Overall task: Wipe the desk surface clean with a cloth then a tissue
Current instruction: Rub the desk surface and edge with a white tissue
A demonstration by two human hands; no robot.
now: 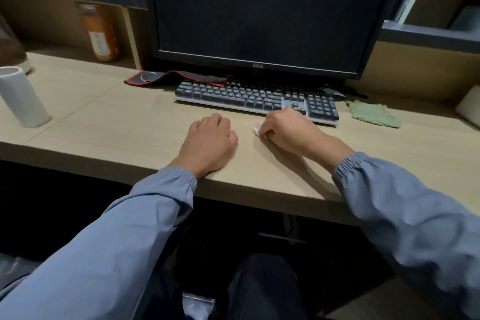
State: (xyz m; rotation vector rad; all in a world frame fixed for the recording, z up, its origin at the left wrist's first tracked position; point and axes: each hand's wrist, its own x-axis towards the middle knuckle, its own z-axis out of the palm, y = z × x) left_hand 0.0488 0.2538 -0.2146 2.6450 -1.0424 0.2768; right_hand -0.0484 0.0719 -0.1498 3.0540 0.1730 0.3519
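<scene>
The light wooden desk [124, 127] runs across the view. My right hand [288, 128] holds a small wadded white tissue [257, 128] against the desk, just in front of the keyboard; most of the tissue is hidden under my fingers. My left hand [210, 141] rests on the desk to the left of it with fingers curled under, holding nothing that shows. A green cloth [371, 114] lies crumpled on the desk to the right of the keyboard, apart from both hands.
A dark keyboard [249, 99] lies under a black monitor [259, 13]. A red-edged black mouse pad [166, 76] sits behind the keyboard's left end, a mouse [333, 93] behind its right end. A white roll [22, 97] stands far left, an orange bottle [102, 34] at the back.
</scene>
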